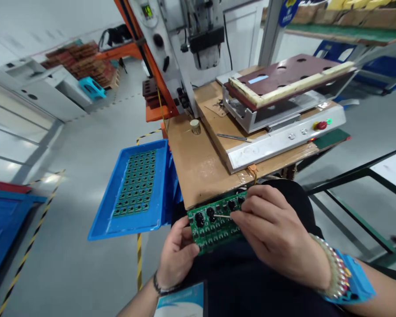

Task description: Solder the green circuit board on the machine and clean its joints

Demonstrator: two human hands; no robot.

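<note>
A green circuit board (214, 235) with several glossy black blobs is held above the lap, close to the table's front edge. My left hand (178, 253) grips its left end, thumb on the near corner and fingers behind. Over the board's right part, my right hand (270, 224) pinches a thin pale stick (222, 216). The stick's tip touches or hovers at the second black blob from the left; which of the two is not clear. My right hand covers the board's right end.
A blue tray (107, 198) with rows of small green boards stands at the left. On the wooden table (194, 165) are a small round container (195, 127), tweezers (233, 138) and a machine with a brown plate (284, 79). A red button (320, 126) sits on the machine's front.
</note>
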